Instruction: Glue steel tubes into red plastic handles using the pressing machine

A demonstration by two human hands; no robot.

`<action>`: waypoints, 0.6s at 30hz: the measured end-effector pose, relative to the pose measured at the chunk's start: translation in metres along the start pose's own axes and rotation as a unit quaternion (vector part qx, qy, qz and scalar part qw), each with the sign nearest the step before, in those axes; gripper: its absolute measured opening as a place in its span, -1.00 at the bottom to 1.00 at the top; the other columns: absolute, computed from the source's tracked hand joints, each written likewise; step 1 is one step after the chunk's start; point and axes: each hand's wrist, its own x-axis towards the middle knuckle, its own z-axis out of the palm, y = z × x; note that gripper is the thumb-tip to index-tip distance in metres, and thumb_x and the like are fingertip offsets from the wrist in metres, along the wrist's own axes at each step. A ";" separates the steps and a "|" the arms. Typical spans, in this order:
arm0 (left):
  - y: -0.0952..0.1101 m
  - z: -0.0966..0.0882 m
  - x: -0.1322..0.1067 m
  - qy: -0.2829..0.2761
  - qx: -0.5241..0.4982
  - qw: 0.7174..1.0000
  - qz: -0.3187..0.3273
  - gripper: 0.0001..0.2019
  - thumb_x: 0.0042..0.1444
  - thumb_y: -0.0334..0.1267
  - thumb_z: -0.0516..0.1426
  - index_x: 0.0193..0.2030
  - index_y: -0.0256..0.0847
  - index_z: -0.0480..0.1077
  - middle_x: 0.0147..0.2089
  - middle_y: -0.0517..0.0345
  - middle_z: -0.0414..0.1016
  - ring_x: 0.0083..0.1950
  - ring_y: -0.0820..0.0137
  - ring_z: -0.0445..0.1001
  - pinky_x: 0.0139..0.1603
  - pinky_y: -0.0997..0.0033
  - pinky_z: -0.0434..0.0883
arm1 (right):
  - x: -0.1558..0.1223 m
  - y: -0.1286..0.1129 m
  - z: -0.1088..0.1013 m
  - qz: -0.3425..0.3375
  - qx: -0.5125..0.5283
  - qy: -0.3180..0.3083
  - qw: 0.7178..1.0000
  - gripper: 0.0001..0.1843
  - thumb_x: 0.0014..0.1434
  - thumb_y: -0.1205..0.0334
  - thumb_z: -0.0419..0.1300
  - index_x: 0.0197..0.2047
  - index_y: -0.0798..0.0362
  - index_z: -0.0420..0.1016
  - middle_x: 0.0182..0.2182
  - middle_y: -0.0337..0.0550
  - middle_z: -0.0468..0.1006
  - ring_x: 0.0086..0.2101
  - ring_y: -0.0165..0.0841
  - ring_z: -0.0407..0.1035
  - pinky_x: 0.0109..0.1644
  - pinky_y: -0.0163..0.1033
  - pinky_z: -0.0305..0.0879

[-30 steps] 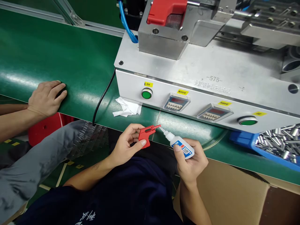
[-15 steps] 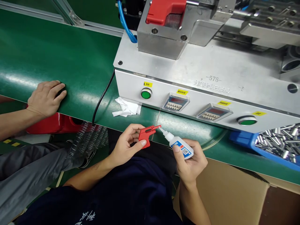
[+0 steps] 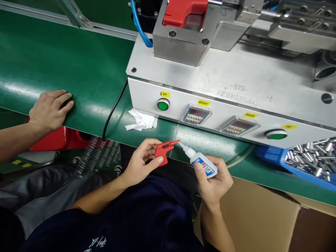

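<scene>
Between the thumb and fingers of my left hand [image 3: 143,161] is a small red pistol-shaped plastic part [image 3: 162,152], its thin end pointing right. My right hand [image 3: 214,180] is wrapped round a white glue bottle [image 3: 204,164] with a blue label, tilted so its narrow nozzle points up and left. The nozzle tip is at the thin end of the red part; whether they touch I cannot make out. Both are held in front of the bench edge. A crumpled white tissue [image 3: 143,119] lies on the bench just beyond my left hand.
A metal machine [image 3: 183,77] with green buttons and small displays stands ahead, another red part [image 3: 181,12] in its fixture. At right a blue bin [image 3: 294,169] holds metal tubes, above a cardboard box [image 3: 257,210]. A co-worker's hand [image 3: 49,109] rests on the green bench [image 3: 86,66] at left.
My hands, the red part and the glue bottle hold almost the same position. At left, the co-worker's legs and the clear ribbed sheet by them have shifted a little.
</scene>
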 end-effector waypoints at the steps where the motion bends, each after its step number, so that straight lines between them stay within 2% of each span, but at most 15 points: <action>1: 0.000 0.000 0.000 0.002 0.002 1.000 -0.001 -0.71 0.31 -0.27 0.34 0.10 -0.17 0.45 0.01 0.00 0.64 -0.19 0.40 0.65 -0.17 0.53 0.58 | 0.000 0.000 0.000 0.000 0.006 0.000 1.000 -0.81 0.33 0.10 0.36 -0.24 0.02 0.54 -0.56 -0.35 0.44 -0.61 -0.46 0.23 -0.54 -0.32 0.16; 5: 0.000 0.000 0.000 0.000 -0.001 1.000 -0.001 -0.72 0.31 -0.26 0.34 0.11 -0.14 0.44 0.00 0.03 0.64 -0.19 0.41 0.65 -0.16 0.53 0.58 | -0.002 0.003 0.002 0.020 0.040 -0.007 0.999 -0.83 0.31 0.13 0.39 -0.23 0.01 0.55 -0.56 -0.35 0.45 -0.61 -0.46 0.23 -0.54 -0.34 0.19; 8: 0.000 -0.001 0.001 0.007 0.004 1.000 -0.007 -0.70 0.31 -0.20 0.35 0.10 -0.16 0.44 -0.01 0.01 0.63 -0.17 0.36 0.65 -0.17 0.49 0.59 | -0.001 0.012 0.001 0.076 0.121 -0.019 0.990 -0.75 0.34 0.01 0.37 -0.16 0.02 0.54 -0.54 -0.30 0.50 -0.59 -0.38 0.37 -0.49 -0.28 0.33; 10: -0.002 -0.002 0.002 0.015 0.007 1.000 -0.012 -0.66 0.29 -0.15 0.36 0.11 -0.15 0.44 0.00 0.00 0.63 -0.17 0.33 0.64 -0.17 0.45 0.60 | 0.001 0.020 -0.002 0.113 0.201 -0.048 0.972 -0.68 0.35 -0.07 0.36 -0.09 0.01 0.51 -0.44 -0.21 0.60 -0.46 -0.25 0.54 -0.36 -0.18 0.51; 12: -0.004 -0.003 0.004 0.016 -0.001 1.000 -0.018 -0.63 0.30 -0.12 0.35 0.18 -0.09 0.44 0.00 0.05 0.62 -0.23 0.33 0.63 -0.19 0.40 0.62 | 0.004 0.028 -0.006 0.133 0.243 -0.087 0.957 -0.64 0.34 -0.09 0.37 -0.03 -0.01 0.44 -0.28 -0.08 0.68 -0.23 -0.11 0.65 -0.14 -0.03 0.61; 14: -0.006 -0.006 0.009 0.009 -0.017 1.000 -0.021 -0.61 0.31 -0.09 0.34 0.22 0.00 0.44 -0.02 0.10 0.62 -0.30 0.33 0.60 -0.24 0.34 0.63 | 0.008 0.036 -0.011 0.124 0.214 -0.113 0.962 -0.67 0.38 -0.05 0.34 -0.02 -0.04 0.38 -0.11 0.02 0.71 0.06 -0.02 0.60 0.10 0.10 0.57; 16: -0.008 -0.010 0.017 -0.002 -0.037 0.999 -0.016 -0.63 0.29 -0.05 0.34 0.20 0.05 0.49 -0.10 0.13 0.63 -0.37 0.30 0.57 -0.34 0.30 0.61 | 0.011 0.044 -0.015 0.084 0.116 -0.120 0.982 -0.75 0.42 0.01 0.29 -0.02 -0.05 0.37 0.06 0.08 0.67 0.30 0.01 0.41 0.30 0.24 0.43; 18: -0.006 -0.015 0.026 -0.019 -0.044 0.999 -0.024 -0.66 0.26 -0.04 0.34 0.15 0.08 0.54 -0.15 0.13 0.63 -0.39 0.26 0.55 -0.39 0.27 0.58 | 0.015 0.051 -0.016 0.026 0.012 -0.110 0.994 -0.81 0.45 0.06 0.23 0.01 -0.05 0.41 0.16 0.09 0.61 0.37 0.01 0.31 0.36 0.29 0.35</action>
